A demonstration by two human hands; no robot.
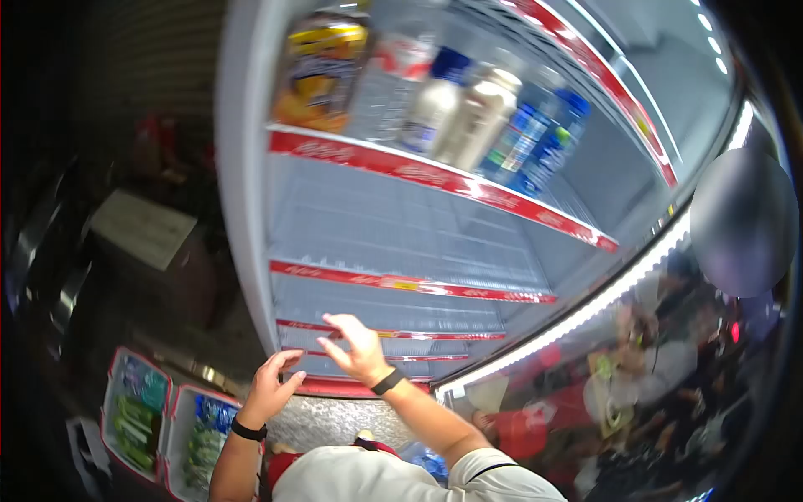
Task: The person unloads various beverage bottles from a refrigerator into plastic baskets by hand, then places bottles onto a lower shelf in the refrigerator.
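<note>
Both of my hands are raised in front of an upright fridge with red-edged shelves. My left hand (272, 386) has its fingers curved and apart, holding nothing, near the fridge's lower left side. Just right of it and a little higher, my right hand (355, 347) spreads thumb and fingers before the lower shelves, also with nothing in it. Bottles stand on the upper shelf (410, 167): an orange-labelled bottle (322, 71) at the left, a white bottle with a blue cap (435, 105), a cream bottle (481, 117) and blue-labelled bottles (548, 146).
At the lower left, an open cooler box (171, 435) with a red-and-white rim holds green and blue items. The lit fridge door (577, 293) stands open on the right, its glass showing blurred reflections. A light-coloured panel (142, 227) lies in the dark area at left.
</note>
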